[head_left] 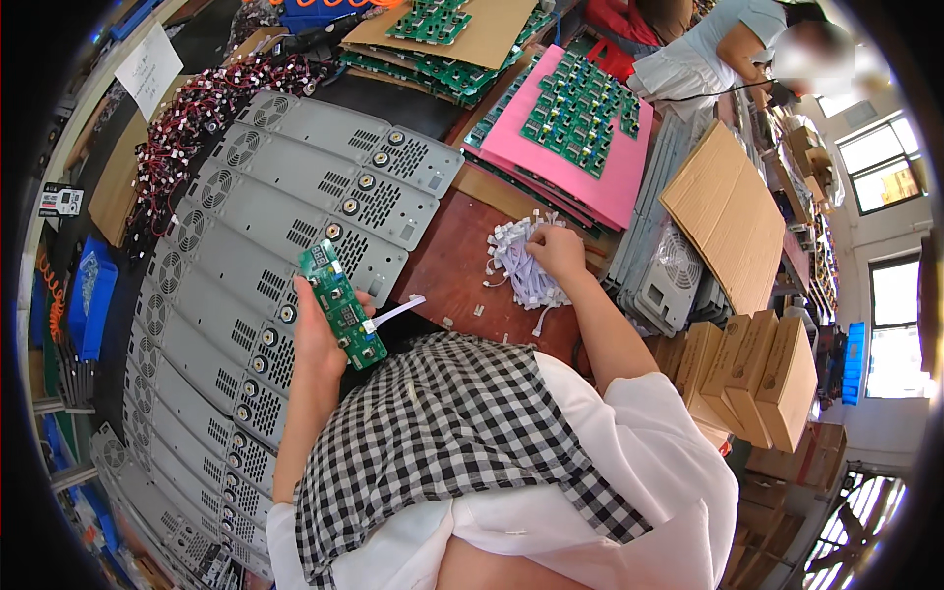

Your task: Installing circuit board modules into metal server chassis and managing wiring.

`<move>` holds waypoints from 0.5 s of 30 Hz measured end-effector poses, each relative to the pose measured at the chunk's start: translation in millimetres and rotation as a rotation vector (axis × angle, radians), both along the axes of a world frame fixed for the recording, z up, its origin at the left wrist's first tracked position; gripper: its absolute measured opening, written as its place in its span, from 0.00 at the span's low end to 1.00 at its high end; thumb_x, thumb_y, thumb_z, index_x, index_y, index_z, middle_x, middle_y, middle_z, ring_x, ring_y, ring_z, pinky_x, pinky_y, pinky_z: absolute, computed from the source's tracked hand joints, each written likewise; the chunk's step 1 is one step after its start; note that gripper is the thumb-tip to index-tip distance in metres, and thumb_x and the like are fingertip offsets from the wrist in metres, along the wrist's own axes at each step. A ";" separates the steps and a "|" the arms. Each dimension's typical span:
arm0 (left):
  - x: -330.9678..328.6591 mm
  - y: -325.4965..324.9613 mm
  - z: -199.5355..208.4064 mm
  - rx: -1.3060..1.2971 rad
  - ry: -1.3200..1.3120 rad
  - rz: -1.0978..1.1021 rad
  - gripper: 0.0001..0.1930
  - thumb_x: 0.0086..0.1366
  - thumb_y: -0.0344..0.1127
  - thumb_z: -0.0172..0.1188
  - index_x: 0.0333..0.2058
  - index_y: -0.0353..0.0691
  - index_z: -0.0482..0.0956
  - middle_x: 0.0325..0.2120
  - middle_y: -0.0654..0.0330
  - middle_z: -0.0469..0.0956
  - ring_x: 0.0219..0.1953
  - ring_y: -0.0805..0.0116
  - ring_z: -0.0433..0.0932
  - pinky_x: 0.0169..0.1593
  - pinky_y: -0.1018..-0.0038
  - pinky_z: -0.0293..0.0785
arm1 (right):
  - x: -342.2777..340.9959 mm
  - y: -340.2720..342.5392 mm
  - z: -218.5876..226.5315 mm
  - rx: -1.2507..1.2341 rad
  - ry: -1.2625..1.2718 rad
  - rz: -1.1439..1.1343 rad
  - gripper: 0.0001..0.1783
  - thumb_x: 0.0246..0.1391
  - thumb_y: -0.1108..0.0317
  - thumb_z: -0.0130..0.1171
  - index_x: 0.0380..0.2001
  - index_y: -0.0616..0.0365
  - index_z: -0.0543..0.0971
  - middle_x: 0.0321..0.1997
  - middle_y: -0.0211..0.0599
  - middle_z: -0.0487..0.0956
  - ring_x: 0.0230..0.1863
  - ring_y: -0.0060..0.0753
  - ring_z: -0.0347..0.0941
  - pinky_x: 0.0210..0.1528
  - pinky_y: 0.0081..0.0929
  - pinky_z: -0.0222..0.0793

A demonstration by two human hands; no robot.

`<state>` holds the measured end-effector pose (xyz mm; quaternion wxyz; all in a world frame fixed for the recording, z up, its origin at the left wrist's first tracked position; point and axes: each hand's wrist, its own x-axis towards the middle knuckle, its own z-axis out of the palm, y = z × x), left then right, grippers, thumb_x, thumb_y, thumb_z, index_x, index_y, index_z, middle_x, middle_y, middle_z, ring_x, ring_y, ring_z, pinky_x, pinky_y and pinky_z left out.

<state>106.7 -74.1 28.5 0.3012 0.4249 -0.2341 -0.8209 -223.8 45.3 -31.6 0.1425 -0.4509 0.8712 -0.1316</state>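
My left hand (317, 329) is closed around a long green circuit board (341, 305) with small display modules on its face. A short white ribbon cable (398, 311) is plugged into the board and sticks out to the right. At the right, my right hand (557, 250) reaches into a heap of white ribbon cables (516, 264) on the reddish-brown tabletop (442, 261). Its fingers are pinched together at the heap's upper edge; what lies between the fingertips is too small to make out.
Grey metal casings (285, 187) with fan grilles line the left. Beyond my right hand, pink foam sheets (615, 187) carry green boards (580, 108). Red-and-black wire bundles (187, 128) lie far left. Cardboard boxes (787, 383) stand at right. A person (708, 54) works at far right.
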 end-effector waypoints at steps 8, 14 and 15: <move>-8.9 -0.2 13.9 -0.044 -0.091 -0.097 0.28 0.60 0.62 0.31 0.32 0.42 0.69 0.21 0.55 0.75 0.23 0.64 0.75 0.27 0.71 0.73 | 20.2 -8.0 16.7 -0.471 -0.416 -0.016 0.09 0.45 0.75 0.52 0.34 0.58 0.72 0.19 0.28 0.69 0.20 0.23 0.63 0.25 0.23 0.61; -20.2 2.5 27.3 -0.252 -0.126 -0.351 0.30 0.61 0.61 0.30 0.34 0.37 0.70 0.21 0.56 0.75 0.22 0.69 0.75 0.26 0.75 0.72 | 108.8 -27.6 68.1 -0.232 -0.767 0.441 0.19 0.55 0.60 0.43 0.18 0.61 0.72 0.14 0.35 0.70 0.19 0.26 0.67 0.24 0.25 0.62; -20.9 3.3 26.4 -0.281 -0.141 -0.376 0.30 0.61 0.61 0.30 0.34 0.38 0.70 0.20 0.56 0.75 0.21 0.68 0.75 0.26 0.76 0.72 | 116.0 -30.6 74.4 -0.137 -0.844 0.465 0.23 0.56 0.58 0.41 0.15 0.61 0.71 0.12 0.34 0.69 0.17 0.26 0.66 0.23 0.26 0.62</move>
